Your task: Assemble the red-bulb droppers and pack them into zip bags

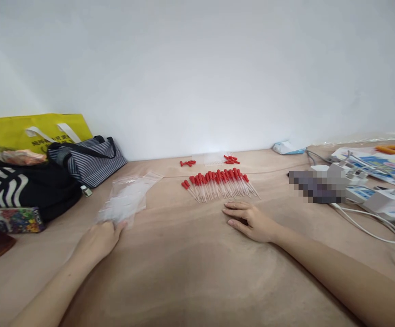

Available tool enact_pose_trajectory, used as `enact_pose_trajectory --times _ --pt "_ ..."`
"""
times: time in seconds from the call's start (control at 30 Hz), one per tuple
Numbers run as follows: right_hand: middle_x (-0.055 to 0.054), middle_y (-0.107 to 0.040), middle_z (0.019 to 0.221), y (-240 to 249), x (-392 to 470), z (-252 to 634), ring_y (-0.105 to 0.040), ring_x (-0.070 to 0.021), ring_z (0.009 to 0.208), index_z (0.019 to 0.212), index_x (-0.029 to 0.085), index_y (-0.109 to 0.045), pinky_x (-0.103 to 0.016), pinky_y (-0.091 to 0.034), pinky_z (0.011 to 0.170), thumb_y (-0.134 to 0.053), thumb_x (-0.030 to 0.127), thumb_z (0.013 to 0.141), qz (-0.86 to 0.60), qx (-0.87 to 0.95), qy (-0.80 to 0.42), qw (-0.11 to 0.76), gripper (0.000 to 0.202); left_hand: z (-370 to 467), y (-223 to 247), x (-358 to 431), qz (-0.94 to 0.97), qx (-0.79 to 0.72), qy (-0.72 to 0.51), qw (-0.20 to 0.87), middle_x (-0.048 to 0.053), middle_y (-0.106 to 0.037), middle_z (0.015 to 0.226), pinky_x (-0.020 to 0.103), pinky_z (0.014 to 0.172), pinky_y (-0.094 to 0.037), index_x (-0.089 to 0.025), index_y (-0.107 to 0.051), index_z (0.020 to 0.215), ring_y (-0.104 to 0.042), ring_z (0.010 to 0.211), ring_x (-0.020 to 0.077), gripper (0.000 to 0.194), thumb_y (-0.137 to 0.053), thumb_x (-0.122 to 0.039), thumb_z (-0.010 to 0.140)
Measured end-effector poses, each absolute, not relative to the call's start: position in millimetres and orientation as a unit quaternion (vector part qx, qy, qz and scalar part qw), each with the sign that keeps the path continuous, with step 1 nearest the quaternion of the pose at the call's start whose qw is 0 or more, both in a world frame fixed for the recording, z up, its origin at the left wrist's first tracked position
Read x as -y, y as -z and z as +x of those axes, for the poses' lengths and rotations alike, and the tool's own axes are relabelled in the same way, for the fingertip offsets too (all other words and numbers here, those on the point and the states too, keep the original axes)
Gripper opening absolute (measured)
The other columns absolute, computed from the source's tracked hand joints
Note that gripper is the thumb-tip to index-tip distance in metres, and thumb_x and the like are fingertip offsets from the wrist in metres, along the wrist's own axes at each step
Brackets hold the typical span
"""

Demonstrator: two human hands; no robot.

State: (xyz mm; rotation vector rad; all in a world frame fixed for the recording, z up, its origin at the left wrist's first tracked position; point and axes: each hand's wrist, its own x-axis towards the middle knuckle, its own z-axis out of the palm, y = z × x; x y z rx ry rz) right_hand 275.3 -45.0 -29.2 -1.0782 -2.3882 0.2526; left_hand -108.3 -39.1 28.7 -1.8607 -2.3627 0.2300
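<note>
Near the lower edge of a pile of clear plastic zip bags (pixel 125 195), my left hand (pixel 97 240) lies over them, touching. Its thumb stands apart from the fingers, whose tips are partly hidden. My right hand (pixel 253 222) rests on the table with fingers stretched and thumb apart, holding nothing. Just beyond it lies a row of droppers (pixel 217 184), thin clear tubes with red rubber bulbs pointing to the wall. Behind the row are loose red bulbs (pixel 187 163), more red bulbs (pixel 231 160) and clear tubes (pixel 212 160) on what looks like a plastic bag.
At left stand a yellow bag (pixel 47 129), a striped bag (pixel 91 161), a black bag (pixel 43 190) and a colourful phone-like item (pixel 20 220). Right of my hand are a pixelated dark object (pixel 315 186), chargers (pixel 391 202), white cables (pixel 371 234) and a tissue pack (pixel 287 147). A wall closes the back.
</note>
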Motion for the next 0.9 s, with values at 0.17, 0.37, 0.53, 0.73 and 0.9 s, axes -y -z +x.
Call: enact_pose_trajectory --times 0.17,0.37,0.53,0.73,0.9 --pt "-0.011 -0.050 0.121 28.2 43.2 273.9 -0.045 -0.0216 0.112 0.117 0.019 -0.051 -0.041 -0.038 0.092 -0.041 0.034 0.084 -0.392 0.881 -0.093 0.246 0.038 -111.2 -30.2 42.9 -0.617 0.783 -0.049 0.062 0.012 -0.067 0.073 0.038 0.068 -0.041 -0.014 -0.058 0.062 -0.060 0.078 0.0312 0.036 -0.031 -0.027 0.082" --pt "-0.009 -0.059 0.104 25.4 45.7 271.5 -0.054 -0.0195 0.095 0.105 0.019 -0.059 -0.038 -0.044 0.083 -0.047 0.029 0.081 -0.376 0.855 -0.161 0.318 0.029 -62.8 -40.3 48.8 -0.592 0.668 0.398 -0.211 0.000 -0.065 0.088 0.023 0.069 -0.042 -0.019 -0.061 0.086 -0.056 0.082 0.0175 0.026 -0.042 -0.036 0.081" --pt "-0.010 -0.057 0.107 22.8 48.5 258.8 -0.057 -0.0191 0.093 0.113 0.021 -0.050 -0.038 -0.045 0.083 -0.055 0.036 0.076 -0.399 0.686 -0.432 0.429 0.040 21.7 -23.7 50.9 -0.333 0.507 0.540 -0.584 0.000 -0.063 0.070 0.017 0.051 -0.043 -0.018 -0.060 0.085 -0.052 0.051 0.0069 0.023 -0.038 -0.023 0.087" --pt "-0.008 -0.057 0.101 19.7 46.1 255.8 -0.060 -0.0131 0.074 0.121 0.019 -0.038 -0.031 -0.049 0.070 -0.065 0.035 0.067 -0.375 0.520 -0.634 0.433 0.062 80.0 -5.6 63.7 -0.342 0.440 0.449 -0.699 0.003 -0.063 0.075 0.018 0.070 -0.047 -0.013 -0.060 0.072 -0.058 0.069 0.0078 0.020 -0.044 -0.014 0.084" --pt "-0.003 -0.062 0.087 20.9 31.8 281.4 -0.057 -0.0122 0.071 0.104 0.017 -0.054 -0.028 -0.048 0.067 -0.061 0.021 0.066 -0.404 0.635 -0.558 0.351 0.040 64.0 -18.4 72.3 -0.582 0.444 0.123 -0.670 0.000 -0.057 0.057 0.017 0.045 -0.041 -0.011 -0.059 0.062 -0.051 0.045 0.0062 0.024 -0.057 -0.032 0.074"
